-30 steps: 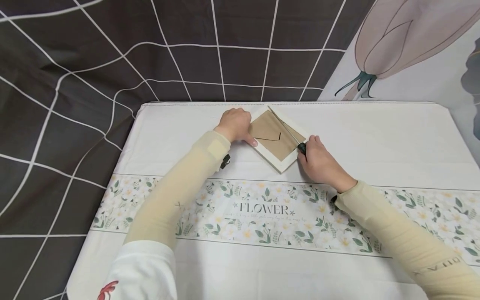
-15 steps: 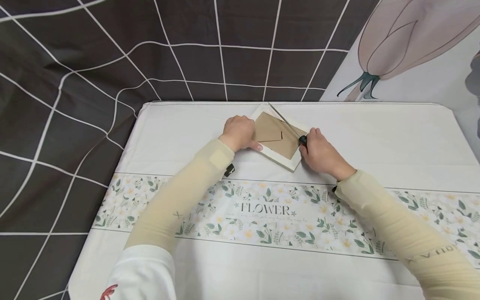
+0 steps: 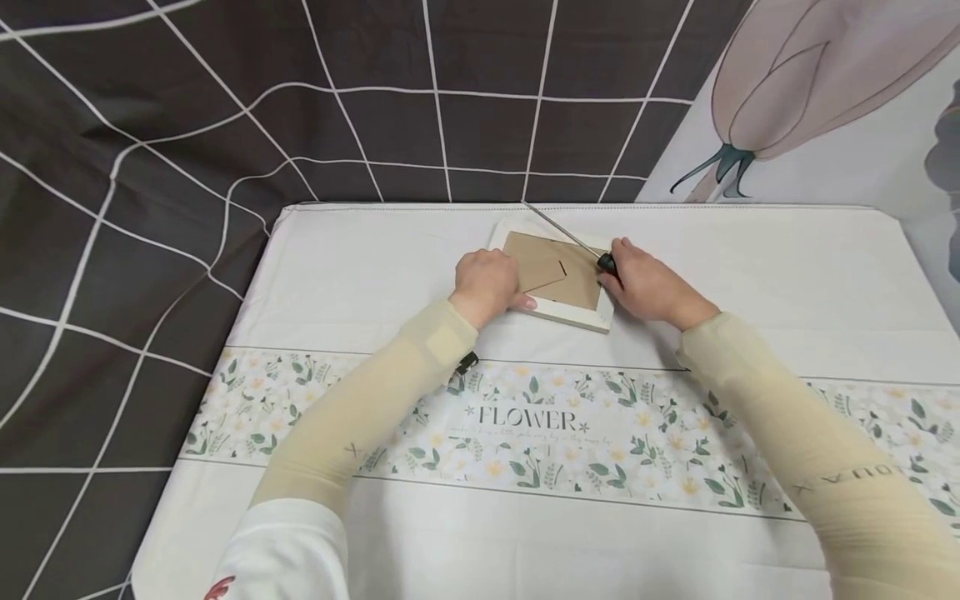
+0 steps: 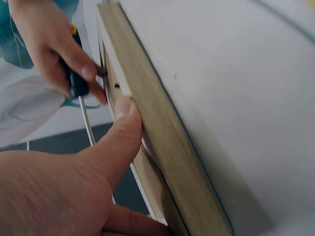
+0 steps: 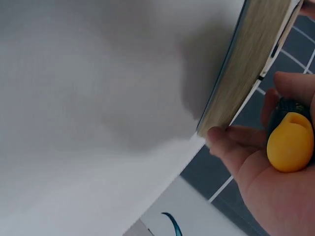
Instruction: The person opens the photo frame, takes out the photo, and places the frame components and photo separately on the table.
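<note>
A picture frame (image 3: pixel 570 315) lies back side up at the table's far edge, its pale rim around a brown backing board (image 3: pixel 581 287) with a flap on it. My left hand (image 3: pixel 486 283) grips the frame's left side; in the left wrist view the thumb (image 4: pixel 125 125) presses the rim. My right hand (image 3: pixel 648 283) holds a screwdriver (image 3: pixel 558 225), whose shaft slants across the frame's far side toward the left. Its yellow handle end (image 5: pixel 291 142) shows in the palm in the right wrist view. Fingertips of that hand also touch a corner of the frame.
A white tablecloth with a floral "FLOWER" band (image 3: pixel 525 458) covers the table. Behind it hangs a dark gridded cloth (image 3: pixel 487 133), close beyond the screwdriver tip. A curtain with a large pink flower (image 3: pixel 772 100) hangs at the back right.
The frame has turned counterclockwise in the head view, from a diamond position to nearly square. My left hand has come nearer and to the right; my right hand has shifted slightly away with the screwdriver.
</note>
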{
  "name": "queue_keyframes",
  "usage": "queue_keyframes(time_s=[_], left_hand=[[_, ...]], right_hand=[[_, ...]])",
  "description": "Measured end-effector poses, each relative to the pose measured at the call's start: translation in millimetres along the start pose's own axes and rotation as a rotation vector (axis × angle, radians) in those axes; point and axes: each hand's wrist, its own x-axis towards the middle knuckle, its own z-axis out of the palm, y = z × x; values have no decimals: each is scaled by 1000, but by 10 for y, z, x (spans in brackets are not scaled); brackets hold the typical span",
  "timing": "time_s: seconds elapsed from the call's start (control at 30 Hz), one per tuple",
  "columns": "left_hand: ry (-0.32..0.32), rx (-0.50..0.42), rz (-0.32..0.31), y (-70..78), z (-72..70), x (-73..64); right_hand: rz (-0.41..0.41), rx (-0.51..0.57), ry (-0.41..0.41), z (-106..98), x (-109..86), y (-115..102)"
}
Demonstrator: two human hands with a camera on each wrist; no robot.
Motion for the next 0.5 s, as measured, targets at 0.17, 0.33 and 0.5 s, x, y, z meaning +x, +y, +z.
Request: queue_keyframes(time_s=[0.17, 0.33, 0.5], left_hand=[[24, 50, -38, 128, 56, -58], [45, 38, -67, 267, 96, -125], [83, 37, -57, 350, 132, -170]], right_hand=[[1, -33, -21, -25, 94, 26], [-4, -52, -19, -41, 159, 33], [-13, -61, -7, -67, 209, 43]])
